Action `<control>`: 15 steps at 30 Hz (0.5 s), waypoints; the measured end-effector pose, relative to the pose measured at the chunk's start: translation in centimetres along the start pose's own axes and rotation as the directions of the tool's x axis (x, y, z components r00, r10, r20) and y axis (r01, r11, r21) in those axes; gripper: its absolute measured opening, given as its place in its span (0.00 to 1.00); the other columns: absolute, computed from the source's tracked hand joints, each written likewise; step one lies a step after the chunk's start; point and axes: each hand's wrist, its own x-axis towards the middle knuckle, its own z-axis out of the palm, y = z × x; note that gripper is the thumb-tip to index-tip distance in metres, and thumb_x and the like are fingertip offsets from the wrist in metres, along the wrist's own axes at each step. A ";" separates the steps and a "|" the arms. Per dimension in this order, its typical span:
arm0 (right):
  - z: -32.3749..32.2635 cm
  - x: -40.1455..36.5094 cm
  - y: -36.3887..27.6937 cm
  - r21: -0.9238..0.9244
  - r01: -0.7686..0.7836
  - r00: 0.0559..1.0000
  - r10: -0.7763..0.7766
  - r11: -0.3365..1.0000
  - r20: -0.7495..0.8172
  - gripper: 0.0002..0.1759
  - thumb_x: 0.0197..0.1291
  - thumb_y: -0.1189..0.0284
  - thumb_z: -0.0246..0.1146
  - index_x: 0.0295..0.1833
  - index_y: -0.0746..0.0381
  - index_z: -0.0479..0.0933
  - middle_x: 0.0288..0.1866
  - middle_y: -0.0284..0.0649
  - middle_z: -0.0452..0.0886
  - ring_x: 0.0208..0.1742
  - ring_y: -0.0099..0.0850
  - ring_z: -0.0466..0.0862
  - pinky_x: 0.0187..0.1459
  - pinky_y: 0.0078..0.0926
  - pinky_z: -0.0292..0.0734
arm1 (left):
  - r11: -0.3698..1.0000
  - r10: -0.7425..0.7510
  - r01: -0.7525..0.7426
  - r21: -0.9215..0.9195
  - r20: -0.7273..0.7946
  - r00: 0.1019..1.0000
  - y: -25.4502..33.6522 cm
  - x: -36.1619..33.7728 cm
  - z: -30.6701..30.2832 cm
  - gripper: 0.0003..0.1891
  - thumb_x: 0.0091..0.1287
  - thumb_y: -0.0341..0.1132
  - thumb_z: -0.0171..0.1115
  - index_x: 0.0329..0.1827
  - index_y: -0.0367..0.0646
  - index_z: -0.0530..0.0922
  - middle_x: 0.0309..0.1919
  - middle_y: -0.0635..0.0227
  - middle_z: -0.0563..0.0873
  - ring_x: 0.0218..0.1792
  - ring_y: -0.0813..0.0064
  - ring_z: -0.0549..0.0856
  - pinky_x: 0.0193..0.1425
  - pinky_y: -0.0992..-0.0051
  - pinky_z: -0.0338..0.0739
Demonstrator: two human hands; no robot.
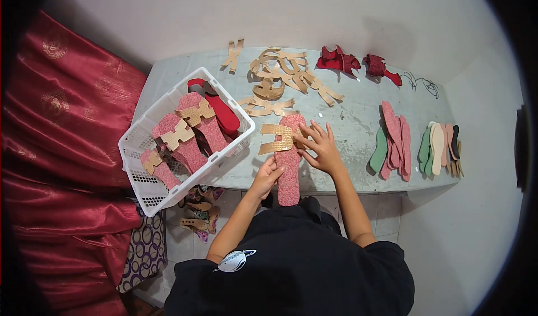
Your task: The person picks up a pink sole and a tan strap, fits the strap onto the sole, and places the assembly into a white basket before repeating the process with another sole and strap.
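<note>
Pink glitter sole [289,184] lies lengthwise at the front edge of the worktop [347,120], its heel end hanging past the edge toward the person. A gold strap [274,139] sits crosswise over its upper part. The left hand [268,174] is closed on the sole's left edge about midway along, thumb and fingers pinching it. The right hand [319,146] rests with its fingers spread apart, flat on the right end of the strap and the sole beneath. Just left of the sole stands a white basket [140,142] holding finished soles with straps. More gold straps [280,75] are piled farther back, and stacks of plain soles [395,142] lie well to the right.
</note>
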 end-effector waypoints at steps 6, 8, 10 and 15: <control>-0.9 0.9 0.9 0.008 0.141 0.988 -0.142 0.990 0.067 0.22 0.48 0.65 0.65 0.52 0.45 0.76 0.61 0.36 0.69 0.65 0.41 0.62 0.63 0.51 0.54 | 0.998 0.003 -0.003 0.068 -0.012 1.000 0.1 -0.3 0.1 0.23 0.64 0.29 0.54 0.61 0.39 0.61 0.47 0.67 0.79 0.43 0.83 0.80 0.42 0.82 0.76; -0.8 1.0 0.9 0.028 0.180 0.982 -0.182 0.983 0.048 0.22 0.46 0.67 0.66 0.51 0.46 0.76 0.59 0.39 0.70 0.64 0.41 0.65 0.61 0.46 0.59 | 0.999 0.014 -0.013 0.038 -0.010 1.000 0.2 -0.3 0.3 0.22 0.64 0.30 0.55 0.61 0.39 0.62 0.47 0.67 0.80 0.42 0.83 0.80 0.42 0.82 0.76; -0.7 1.1 0.8 0.045 0.197 0.980 -0.199 0.979 0.023 0.22 0.46 0.68 0.66 0.51 0.47 0.76 0.58 0.40 0.71 0.62 0.42 0.67 0.59 0.43 0.62 | 0.999 0.001 -0.001 0.051 -0.004 1.000 0.3 -0.4 0.3 0.22 0.64 0.30 0.55 0.61 0.39 0.62 0.47 0.67 0.80 0.42 0.83 0.80 0.42 0.82 0.76; 0.0 1.4 -0.1 0.079 0.231 0.973 -0.229 0.970 -0.039 0.20 0.46 0.70 0.66 0.49 0.51 0.77 0.55 0.44 0.73 0.57 0.42 0.72 0.54 0.37 0.69 | 0.996 -0.031 0.032 0.082 -0.006 0.999 0.1 -0.5 -0.2 0.21 0.64 0.30 0.54 0.60 0.38 0.63 0.47 0.67 0.79 0.42 0.83 0.80 0.42 0.81 0.76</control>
